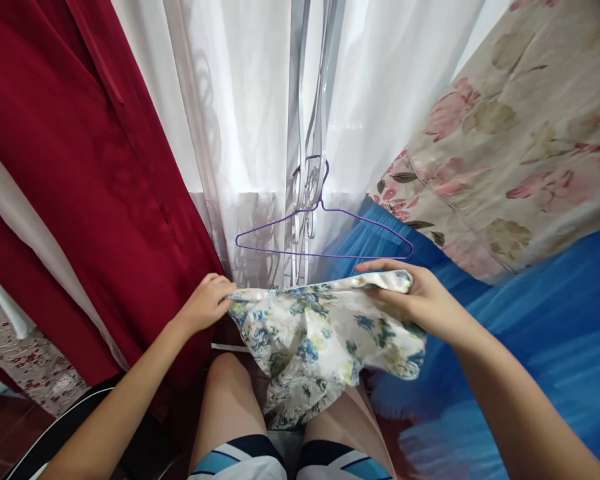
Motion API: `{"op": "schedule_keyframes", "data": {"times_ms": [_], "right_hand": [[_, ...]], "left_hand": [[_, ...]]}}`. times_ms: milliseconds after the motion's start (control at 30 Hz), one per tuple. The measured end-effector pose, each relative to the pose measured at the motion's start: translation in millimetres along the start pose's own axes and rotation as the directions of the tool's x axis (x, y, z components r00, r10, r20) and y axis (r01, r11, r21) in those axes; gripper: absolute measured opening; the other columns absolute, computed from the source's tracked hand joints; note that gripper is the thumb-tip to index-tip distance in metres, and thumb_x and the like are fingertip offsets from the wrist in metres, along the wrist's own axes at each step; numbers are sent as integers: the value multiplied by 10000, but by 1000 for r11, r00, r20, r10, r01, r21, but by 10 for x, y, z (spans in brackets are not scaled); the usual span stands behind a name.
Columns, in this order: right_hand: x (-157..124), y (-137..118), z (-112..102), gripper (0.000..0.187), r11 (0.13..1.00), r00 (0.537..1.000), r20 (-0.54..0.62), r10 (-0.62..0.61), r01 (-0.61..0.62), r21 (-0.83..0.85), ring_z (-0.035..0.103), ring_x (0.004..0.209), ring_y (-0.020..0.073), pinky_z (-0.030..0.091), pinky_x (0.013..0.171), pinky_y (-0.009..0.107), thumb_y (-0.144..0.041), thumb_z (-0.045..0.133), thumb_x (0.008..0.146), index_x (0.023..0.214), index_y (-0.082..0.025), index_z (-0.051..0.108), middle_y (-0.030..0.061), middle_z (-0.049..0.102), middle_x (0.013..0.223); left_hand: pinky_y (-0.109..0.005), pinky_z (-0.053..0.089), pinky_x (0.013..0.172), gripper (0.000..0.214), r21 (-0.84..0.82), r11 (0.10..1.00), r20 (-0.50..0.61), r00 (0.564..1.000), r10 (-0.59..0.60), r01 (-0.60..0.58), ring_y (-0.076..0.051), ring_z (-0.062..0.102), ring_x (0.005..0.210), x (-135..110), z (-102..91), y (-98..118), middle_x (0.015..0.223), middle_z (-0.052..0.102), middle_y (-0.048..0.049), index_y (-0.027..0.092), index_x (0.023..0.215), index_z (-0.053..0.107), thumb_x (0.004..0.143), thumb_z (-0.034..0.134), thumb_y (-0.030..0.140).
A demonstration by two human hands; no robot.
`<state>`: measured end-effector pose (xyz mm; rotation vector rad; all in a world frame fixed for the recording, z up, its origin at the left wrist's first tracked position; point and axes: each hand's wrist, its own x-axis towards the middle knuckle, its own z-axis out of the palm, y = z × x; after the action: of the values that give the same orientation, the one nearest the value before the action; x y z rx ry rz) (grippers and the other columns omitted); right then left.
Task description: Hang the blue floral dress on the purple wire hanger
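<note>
A white garment with blue and green flowers is stretched between both hands and hangs down over my knees. My left hand is closed on its left top corner. My right hand is closed on its right top edge, fingers wrapped over the cloth. Just above the garment a purple wire hanger hangs by its hook from a white metal grille in front of a sheer white curtain. Neither hand touches the hanger.
A dark red curtain fills the left side. A floral beige cloth hangs at the upper right above blue tulle fabric. A black chair edge and red floor tiles show at the lower left.
</note>
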<state>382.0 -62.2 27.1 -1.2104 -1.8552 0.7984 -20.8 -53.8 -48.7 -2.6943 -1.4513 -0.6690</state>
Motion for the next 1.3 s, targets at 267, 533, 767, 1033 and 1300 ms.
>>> {"op": "schedule_keyframes", "data": {"times_ms": [267,533,767,1033,1300], "right_hand": [[651,417,297,341,946,991,-35,-132,115,-302,520,581,169,387,572,270,-470,532,913,943,-179,708,26,632,685],[402,404,588,360,844,988,-32,-154,115,-524,485,532,174,283,547,277,-431,467,947,665,-218,533,18,556,559],[160,347,563,309,919,975,6,-221,210,-334,644,744,238,437,661,303,-397,561,909,1136,-238,698,66,710,824],[-161,477,58,997,952,874,-376,-307,288,-105,566,625,171,487,592,300,-164,678,711,1564,-203,163,-10,590,785],[-399,612,115,1029,939,784,-518,-342,313,-146,642,701,207,525,645,331,-163,703,720,1562,-225,115,22,644,823]], "left_hand": [[-356,427,896,279,-94,964,-242,933,-266,251,-247,570,1029,555,-148,-373,1071,664,-84,211,1050,606,965,341,226],[-248,437,737,275,-270,956,-497,835,-238,112,-176,614,816,855,-330,78,941,682,-46,193,1064,627,981,376,268],[-266,397,674,306,31,994,-504,861,-72,102,-204,664,829,911,-413,450,955,729,-35,241,1112,666,923,437,170],[-250,428,645,314,-27,1000,-544,839,-23,9,-168,633,655,935,-254,396,803,723,-50,175,990,726,885,429,165],[-259,412,632,289,25,999,-543,839,-25,46,-167,606,636,923,-243,380,747,694,-48,173,921,717,871,434,149]]}}
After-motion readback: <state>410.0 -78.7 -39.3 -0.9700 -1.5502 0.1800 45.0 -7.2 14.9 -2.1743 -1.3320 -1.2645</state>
